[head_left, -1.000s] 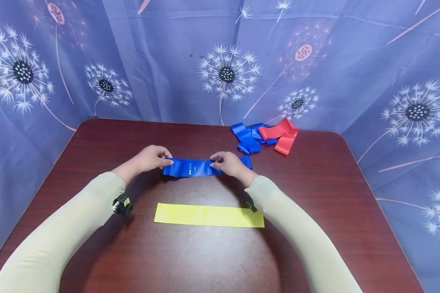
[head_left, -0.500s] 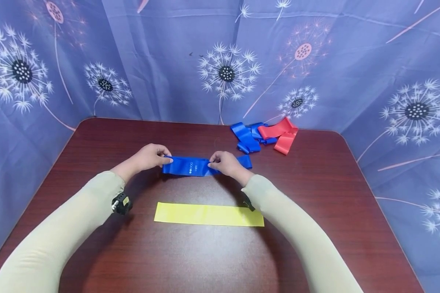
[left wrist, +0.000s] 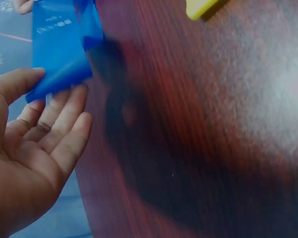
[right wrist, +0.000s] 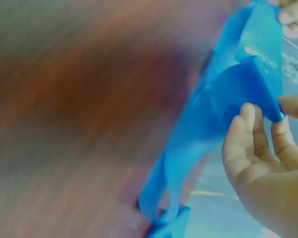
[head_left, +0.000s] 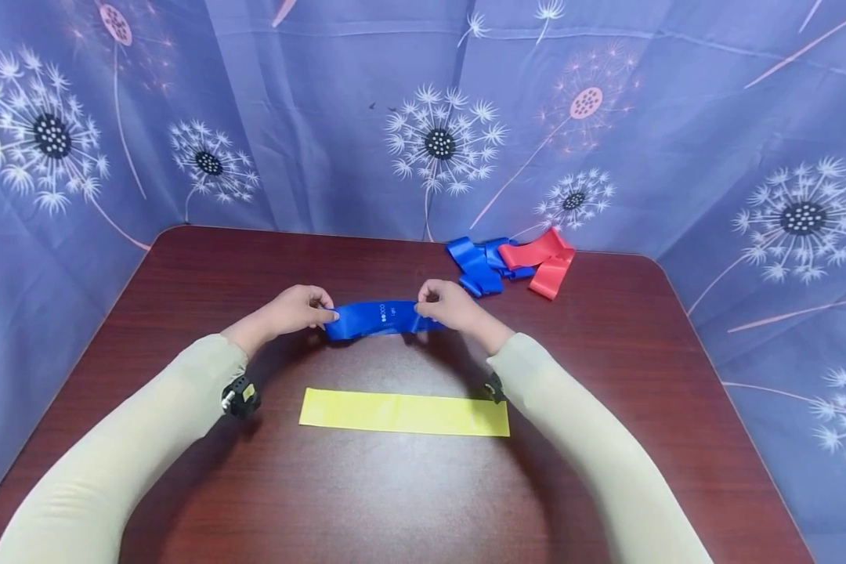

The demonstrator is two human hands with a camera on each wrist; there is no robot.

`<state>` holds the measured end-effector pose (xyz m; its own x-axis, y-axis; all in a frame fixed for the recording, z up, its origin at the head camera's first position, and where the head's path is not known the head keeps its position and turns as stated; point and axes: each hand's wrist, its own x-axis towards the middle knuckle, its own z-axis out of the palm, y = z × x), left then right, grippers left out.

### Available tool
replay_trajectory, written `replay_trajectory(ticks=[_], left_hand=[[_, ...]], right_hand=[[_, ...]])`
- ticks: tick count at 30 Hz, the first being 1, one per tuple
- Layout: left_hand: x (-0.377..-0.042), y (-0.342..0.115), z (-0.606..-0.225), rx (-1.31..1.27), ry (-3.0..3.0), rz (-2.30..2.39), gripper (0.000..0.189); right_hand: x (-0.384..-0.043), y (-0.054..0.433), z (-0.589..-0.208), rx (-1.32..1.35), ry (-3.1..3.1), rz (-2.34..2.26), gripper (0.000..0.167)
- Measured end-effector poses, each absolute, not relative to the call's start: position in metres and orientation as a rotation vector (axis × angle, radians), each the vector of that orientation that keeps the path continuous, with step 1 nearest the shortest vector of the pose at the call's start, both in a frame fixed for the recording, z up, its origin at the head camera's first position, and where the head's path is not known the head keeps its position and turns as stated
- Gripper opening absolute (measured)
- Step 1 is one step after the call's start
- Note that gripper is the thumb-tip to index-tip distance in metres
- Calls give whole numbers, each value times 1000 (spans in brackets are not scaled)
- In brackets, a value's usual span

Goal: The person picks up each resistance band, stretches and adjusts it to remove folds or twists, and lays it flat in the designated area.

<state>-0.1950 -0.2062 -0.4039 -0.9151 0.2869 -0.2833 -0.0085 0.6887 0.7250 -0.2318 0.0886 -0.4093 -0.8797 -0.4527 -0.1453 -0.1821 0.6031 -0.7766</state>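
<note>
A blue resistance loop band (head_left: 366, 319) with white "Light" lettering stretches between both hands over the far middle of the table. My left hand (head_left: 292, 311) pinches its left end between thumb and fingertips. With thumb and index finger, my right hand (head_left: 454, 305) pinches the upper edge of a fold beside the lettering. In the right wrist view the rest of the blue band (right wrist: 188, 144) hangs as a loose loop past the right hand, which hides most of it in the head view. A flat yellow band (head_left: 402, 413) lies nearer, between the forearms.
At the back right, a crumpled heap of blue bands (head_left: 475, 266) lies against a folded red band (head_left: 551, 262). The dark wood table (head_left: 395, 493) meets a dandelion-print curtain (head_left: 324, 117) behind and at the sides.
Both hands have shifted slightly to the right, and the right hand has lifted the fold a little. The band now arches up, and its tail beyond the right hand has drawn behind that hand.
</note>
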Motion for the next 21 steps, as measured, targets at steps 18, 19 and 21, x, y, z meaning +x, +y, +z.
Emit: replay_trajectory(ticks=[18, 19, 21], left_hand=[[-198, -178, -405, 426, 2359, 903, 33], [-198, -178, -405, 429, 2363, 892, 32], [-199, -178, -403, 423, 2366, 887, 32]], right_hand=[[-241, 154, -377, -343, 2342, -1363, 8], [-242, 158, -376, -329, 2331, -1367, 8], [-244, 168, -374, -311, 2317, -1361, 10]])
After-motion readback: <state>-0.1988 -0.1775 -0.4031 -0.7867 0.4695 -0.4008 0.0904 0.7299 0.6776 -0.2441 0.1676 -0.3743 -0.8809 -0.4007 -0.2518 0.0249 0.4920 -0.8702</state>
